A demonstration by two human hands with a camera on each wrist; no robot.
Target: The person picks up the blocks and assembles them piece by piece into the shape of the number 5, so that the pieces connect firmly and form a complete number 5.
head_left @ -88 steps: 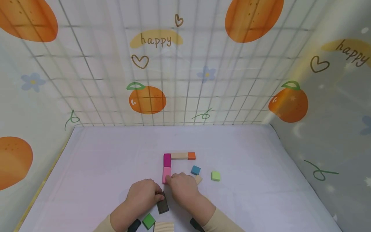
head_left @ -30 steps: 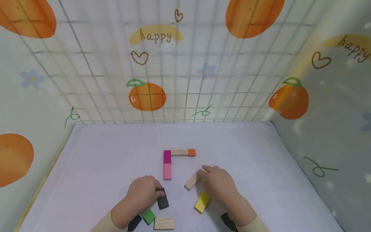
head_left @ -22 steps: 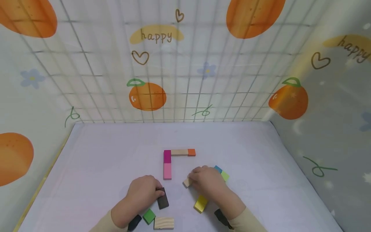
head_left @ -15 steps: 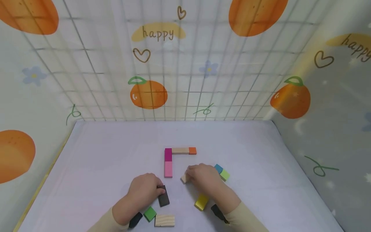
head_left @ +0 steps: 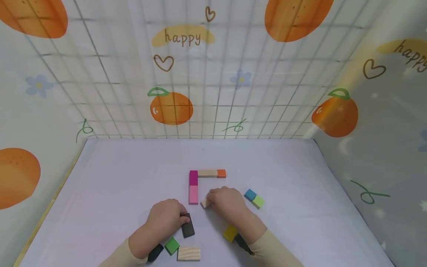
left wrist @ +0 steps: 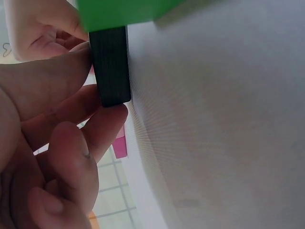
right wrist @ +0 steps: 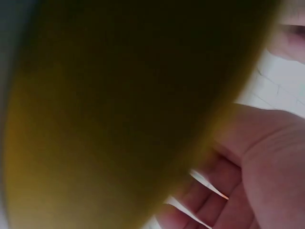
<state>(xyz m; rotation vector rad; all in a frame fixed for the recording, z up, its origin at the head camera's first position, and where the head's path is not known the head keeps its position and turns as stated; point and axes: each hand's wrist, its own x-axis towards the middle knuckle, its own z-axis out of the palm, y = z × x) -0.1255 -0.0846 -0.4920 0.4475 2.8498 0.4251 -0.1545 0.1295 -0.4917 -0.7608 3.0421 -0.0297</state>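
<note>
In the head view my left hand (head_left: 165,219) pinches a dark block (head_left: 188,228) lying on the table; the left wrist view shows thumb and fingers at this dark block (left wrist: 110,67). My right hand (head_left: 228,204) holds a light wooden block (head_left: 204,203), mostly covered by the fingers, right of the pink block (head_left: 193,195). Above the pink one a magenta block (head_left: 193,178) continues the column. From its top a light wooden strip (head_left: 207,173) runs right to an orange cube (head_left: 221,173). A yellow block (head_left: 230,233) lies below my right wrist and blurs across the right wrist view.
A blue cube (head_left: 250,195) and a lime cube (head_left: 258,201) touch, right of my right hand. Nearer the front lie a green block (head_left: 172,246) and a wood-grain block (head_left: 189,254). A patterned curtain (head_left: 207,81) rises behind the white table (head_left: 133,163).
My right hand has left the pink block, gone right, then taken the light wooden block and brought it left. The blue cube now sits farther right against the lime cube. My left hand stays put.
</note>
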